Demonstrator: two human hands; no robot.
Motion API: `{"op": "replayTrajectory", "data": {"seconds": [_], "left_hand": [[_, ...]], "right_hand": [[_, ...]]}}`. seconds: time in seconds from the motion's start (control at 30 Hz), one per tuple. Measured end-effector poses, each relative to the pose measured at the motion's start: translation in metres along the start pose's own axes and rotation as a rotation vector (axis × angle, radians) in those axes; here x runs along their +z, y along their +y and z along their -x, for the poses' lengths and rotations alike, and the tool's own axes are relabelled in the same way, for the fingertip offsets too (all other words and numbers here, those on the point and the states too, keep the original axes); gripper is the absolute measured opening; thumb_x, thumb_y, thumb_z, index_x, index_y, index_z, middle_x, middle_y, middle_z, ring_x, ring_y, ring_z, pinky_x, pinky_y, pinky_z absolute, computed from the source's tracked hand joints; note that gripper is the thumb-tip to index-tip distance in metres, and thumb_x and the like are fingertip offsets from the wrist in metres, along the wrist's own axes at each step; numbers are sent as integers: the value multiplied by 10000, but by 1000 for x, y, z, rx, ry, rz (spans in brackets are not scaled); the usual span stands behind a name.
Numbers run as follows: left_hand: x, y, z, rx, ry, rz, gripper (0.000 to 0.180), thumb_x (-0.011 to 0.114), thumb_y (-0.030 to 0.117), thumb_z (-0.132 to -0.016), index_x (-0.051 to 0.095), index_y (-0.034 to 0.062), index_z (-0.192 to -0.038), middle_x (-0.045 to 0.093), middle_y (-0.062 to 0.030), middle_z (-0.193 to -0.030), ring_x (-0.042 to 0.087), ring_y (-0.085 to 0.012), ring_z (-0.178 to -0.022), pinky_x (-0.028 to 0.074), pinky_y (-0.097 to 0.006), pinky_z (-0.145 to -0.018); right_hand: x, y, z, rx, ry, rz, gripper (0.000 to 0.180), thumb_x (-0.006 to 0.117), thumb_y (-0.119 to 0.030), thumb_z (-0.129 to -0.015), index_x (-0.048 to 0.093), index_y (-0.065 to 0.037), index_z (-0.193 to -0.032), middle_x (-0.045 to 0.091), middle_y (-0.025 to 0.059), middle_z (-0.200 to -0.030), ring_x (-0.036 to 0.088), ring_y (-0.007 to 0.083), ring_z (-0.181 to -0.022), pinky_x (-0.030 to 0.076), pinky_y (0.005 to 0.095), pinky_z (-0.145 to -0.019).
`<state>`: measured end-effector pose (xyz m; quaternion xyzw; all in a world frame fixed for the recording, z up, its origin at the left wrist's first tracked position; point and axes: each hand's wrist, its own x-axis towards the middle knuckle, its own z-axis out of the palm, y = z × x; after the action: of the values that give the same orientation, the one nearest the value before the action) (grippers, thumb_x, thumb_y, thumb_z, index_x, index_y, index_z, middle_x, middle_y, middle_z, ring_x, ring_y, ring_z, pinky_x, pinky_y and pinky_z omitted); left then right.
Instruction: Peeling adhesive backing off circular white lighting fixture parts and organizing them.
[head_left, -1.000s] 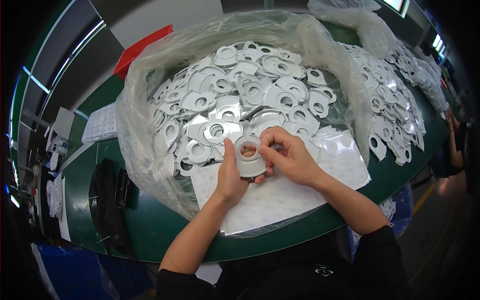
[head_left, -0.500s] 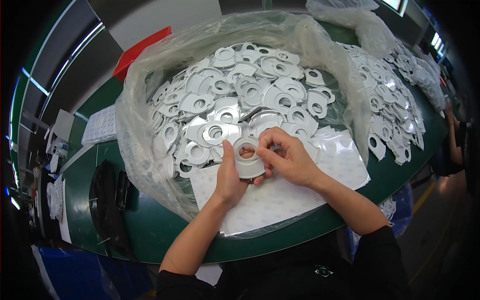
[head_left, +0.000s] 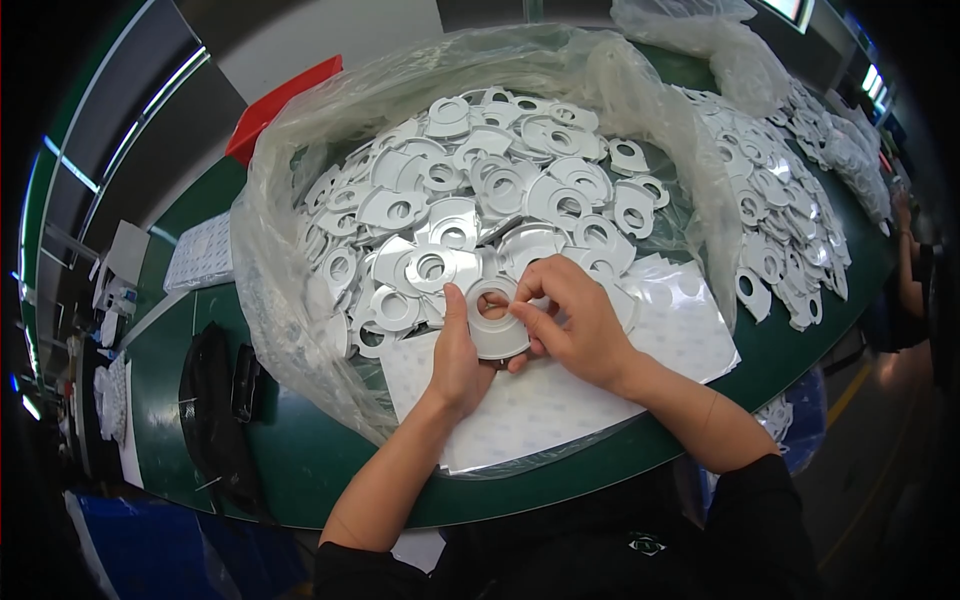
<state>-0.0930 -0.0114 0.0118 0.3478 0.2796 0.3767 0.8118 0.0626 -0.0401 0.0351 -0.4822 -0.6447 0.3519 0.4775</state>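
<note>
Both hands meet over one white flat ring-shaped part (head_left: 497, 335) with a round hole. My left hand (head_left: 458, 355) holds it from below, thumb up along its left edge. My right hand (head_left: 572, 318) pinches its right side, fingertips at the hole's rim. Under the hands lies a stack of white sheets (head_left: 560, 400) dotted with small round pads. Just beyond, a clear plastic bag (head_left: 290, 290) lies open, holding a heap of several like white parts (head_left: 470, 190).
The green table (head_left: 300, 460) curves along its near edge. A black bag (head_left: 215, 410) lies at the left, a red tray (head_left: 275, 105) at the back left. More white parts (head_left: 790, 220) spread at the right, where another person's arm (head_left: 910, 270) shows.
</note>
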Motion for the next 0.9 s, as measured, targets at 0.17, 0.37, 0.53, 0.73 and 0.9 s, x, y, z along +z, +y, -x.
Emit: {"op": "replayTrajectory", "data": {"seconds": [0.17,0.37,0.53,0.73,0.9], "left_hand": [[-1,1,2,-3,-64,13,652,115,617,-938,463,71,-1014,617,-123,-846,590,-183,-701,395,-254,-513],[-4,-2,1,32,10,-26,480,381,531,-943,469,68,-1036,588,-100,-857,569,-177,-678,414,-270,-513],[-4,-2,3,28,1,25,410,438,455,-946,467,58,-1042,566,-84,-855,557,-169,-667,432,-280,-513],[-6,-1,-1,9,-16,-72,288,521,322,-929,485,52,-1021,561,-65,-857,557,-144,-674,448,-262,-517],[-3,2,0,9,-26,-65,235,535,264,-923,493,49,-1007,568,-61,-868,568,-141,-695,456,-263,-520]], "right_hand": [[-4,7,-3,-332,74,373,103,642,-38,-770,571,-19,-841,561,118,-900,555,255,-801,456,326,-692],[-4,7,-4,-331,76,308,122,607,-25,-732,572,-20,-848,568,127,-895,545,279,-831,449,344,-716],[-4,8,-4,-363,108,343,137,579,-50,-709,558,-44,-845,562,88,-855,539,276,-813,457,364,-696],[-5,8,-4,-356,110,362,141,582,-51,-709,554,-45,-847,564,87,-860,536,275,-813,459,364,-694],[-4,5,-2,-329,138,292,177,576,-16,-761,594,4,-936,576,123,-913,567,211,-773,469,311,-682]]}}
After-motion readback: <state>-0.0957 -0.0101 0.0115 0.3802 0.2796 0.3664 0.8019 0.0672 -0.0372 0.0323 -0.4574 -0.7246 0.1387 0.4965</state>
